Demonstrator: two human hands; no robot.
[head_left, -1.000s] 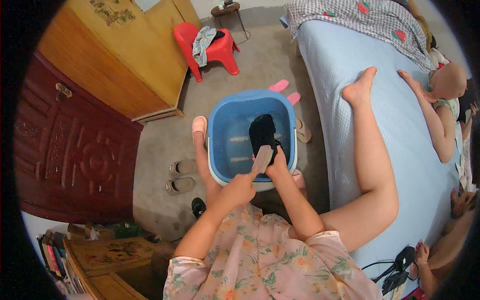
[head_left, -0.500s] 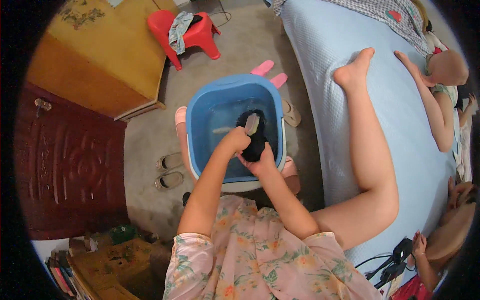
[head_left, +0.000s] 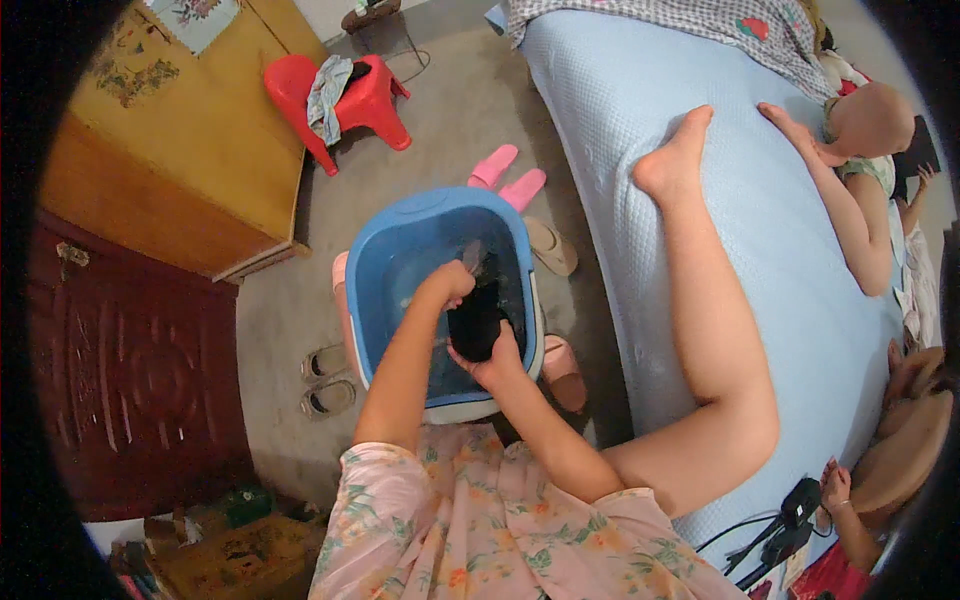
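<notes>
A blue basin (head_left: 359, 257) with water in it stands on the floor in front of me. Over it my left hand (head_left: 453, 284) is closed around a pale, whitish brush (head_left: 471, 256), its head pointing away from me over the far part of a wet black shoe (head_left: 474, 333). My right hand (head_left: 487, 364) grips the near end of that shoe, thumb along its right side. The shoe's far part is dark against the water, and the brush's bristles are hard to make out.
Pink slippers (head_left: 522, 188) and beige shoes (head_left: 328, 398) lie around the basin. A red plastic chair (head_left: 372, 108) with cloth on it stands by the yellow cabinet (head_left: 190, 190). On the right, a bare leg (head_left: 690, 270) and other people occupy the blue-covered bed (head_left: 590, 190).
The view has shifted, so the basin sits lower and further left. The brush head has moved off the shoe's middle toward its far part. Both hands keep their hold.
</notes>
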